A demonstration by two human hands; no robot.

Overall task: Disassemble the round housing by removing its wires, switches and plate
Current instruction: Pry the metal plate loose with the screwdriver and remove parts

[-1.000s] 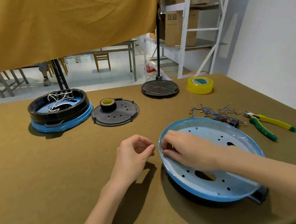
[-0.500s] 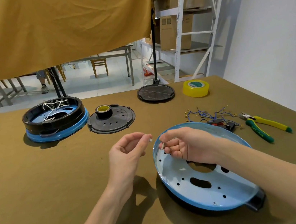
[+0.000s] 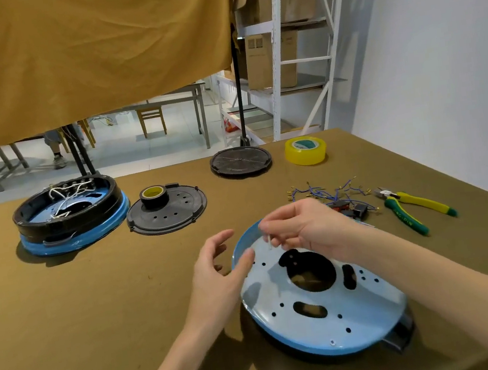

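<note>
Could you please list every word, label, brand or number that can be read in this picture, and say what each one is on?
Nothing here can be read with confidence.
Pliers: dark lettering on the green handle, too blurred to read.
Yellow tape roll: a green label on the core, too small to read.
Cardboard box on the shelf: printed marks near its top, too small to read.
Black tape roll: no text visible.

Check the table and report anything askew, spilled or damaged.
Nothing looks damaged or spilled. The blue plate sits tilted on the table, its near edge higher. Loose blue wires lie tangled beside the pliers.
</note>
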